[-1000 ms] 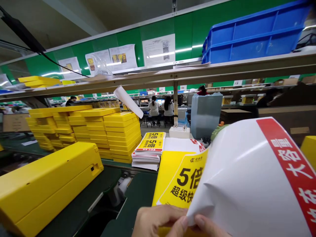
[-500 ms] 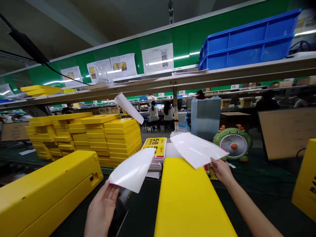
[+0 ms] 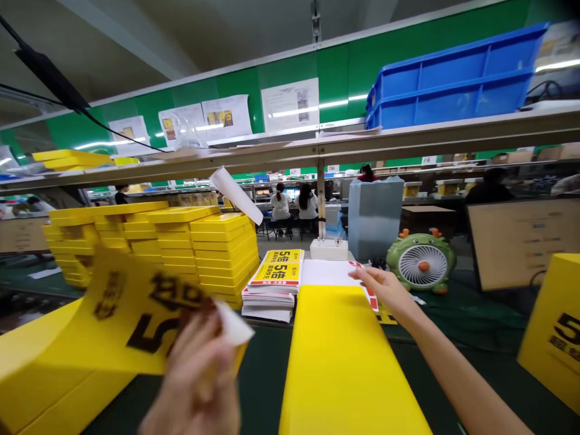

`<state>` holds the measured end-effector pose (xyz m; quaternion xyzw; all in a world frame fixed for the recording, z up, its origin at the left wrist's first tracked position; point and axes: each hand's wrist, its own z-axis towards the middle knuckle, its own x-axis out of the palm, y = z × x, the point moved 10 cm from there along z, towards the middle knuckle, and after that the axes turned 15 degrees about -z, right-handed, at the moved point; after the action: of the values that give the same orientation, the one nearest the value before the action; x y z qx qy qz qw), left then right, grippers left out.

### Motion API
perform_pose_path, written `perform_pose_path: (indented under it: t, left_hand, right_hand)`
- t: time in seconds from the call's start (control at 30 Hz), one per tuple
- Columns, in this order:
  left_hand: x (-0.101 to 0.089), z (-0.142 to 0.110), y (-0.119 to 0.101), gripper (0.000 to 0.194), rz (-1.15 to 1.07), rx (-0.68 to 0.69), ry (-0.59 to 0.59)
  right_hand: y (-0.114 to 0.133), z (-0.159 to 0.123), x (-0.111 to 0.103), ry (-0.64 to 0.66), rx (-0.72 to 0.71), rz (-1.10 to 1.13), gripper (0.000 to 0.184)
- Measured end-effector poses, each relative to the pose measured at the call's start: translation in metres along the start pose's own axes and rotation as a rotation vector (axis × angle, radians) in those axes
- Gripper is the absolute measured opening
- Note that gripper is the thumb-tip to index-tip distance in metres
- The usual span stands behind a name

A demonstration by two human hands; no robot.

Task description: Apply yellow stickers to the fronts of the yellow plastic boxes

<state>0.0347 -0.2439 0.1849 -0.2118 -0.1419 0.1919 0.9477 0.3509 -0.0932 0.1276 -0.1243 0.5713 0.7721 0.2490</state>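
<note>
At the lower left, my left hand (image 3: 199, 380) is closed on a curling yellow printed sheet (image 3: 131, 314) with black characters; a white underside shows at its folded corner. Motion blurs this hand and the sheet. My right hand (image 3: 383, 290) pinches the edge of a white sheet (image 3: 324, 273) with red marks at its corner, lying behind a long yellow box (image 3: 348, 362). The box's plain top faces up in front of me, between my hands. Left of the white sheet is a stack of yellow-and-white printed sheets (image 3: 276, 272).
Stacked yellow cases (image 3: 222, 254) stand at the left, behind another long yellow box (image 3: 67, 374). A green fan (image 3: 423, 266) and a printed yellow box (image 3: 555, 338) are at the right. A blue crate (image 3: 453, 84) sits on the overhead shelf; people are seated far behind.
My left hand has turned its sheet over, from white side to yellow printed side, and swung it left. My right hand has moved left and lowered its white sheet flat behind the box.
</note>
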Motion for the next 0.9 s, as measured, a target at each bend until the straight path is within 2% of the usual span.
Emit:
perform_pose_path:
  t: [0.07,0.1,0.17,0.2,0.27,0.33,0.4,0.47,0.5,0.57,0.7,0.9]
  left_hand:
    - [0.060,-0.021,-0.050,0.020,0.106,0.394,0.357]
    - [0.084,-0.036,-0.065,0.021,0.134,0.515,0.505]
    - [0.112,-0.056,-0.078,0.021,0.144,0.588,0.694]
    - [0.116,-0.059,-0.079,0.026,0.133,0.564,0.724]
    - [0.108,-0.053,-0.070,0.048,0.094,0.429,0.688]
    - [0.087,-0.036,-0.041,0.063,0.052,0.144,0.543]
    - [0.073,-0.031,0.007,0.062,-0.047,-0.265,0.466]
    - [0.077,-0.044,0.047,0.051,-0.179,-0.620,0.496]
    - [0.082,-0.051,0.060,0.047,-0.230,-0.735,0.536]
    - [0.090,-0.062,0.076,0.042,-0.260,-0.851,0.585]
    - [0.094,-0.077,0.095,0.044,-0.270,-0.974,0.607]
    - [0.092,-0.086,0.110,0.042,-0.271,-1.033,0.656]
  right_hand:
    - [0.061,-0.044,0.008,0.163,-0.263,0.020,0.036]
    - [0.082,-0.065,0.009,0.201,-0.327,0.059,0.035]
    - [0.100,-0.092,0.006,0.222,-0.334,0.136,0.034]
    - [0.099,-0.099,0.003,0.211,-0.288,0.170,0.034]
    - [0.080,-0.105,-0.002,0.199,-0.159,0.232,0.037]
    - [0.054,-0.107,-0.005,0.197,-0.023,0.301,0.044]
    - [0.032,-0.109,-0.003,0.213,0.068,0.345,0.047]
    - [0.019,-0.111,-0.001,0.215,0.083,0.323,0.043]
    - [0.015,-0.111,0.000,0.211,0.073,0.286,0.040]
    - [0.007,-0.110,0.004,0.207,0.057,0.190,0.033]
    - [-0.011,-0.106,0.017,0.254,0.091,0.130,0.029]
    - [-0.022,-0.101,0.026,0.277,0.104,0.098,0.026]
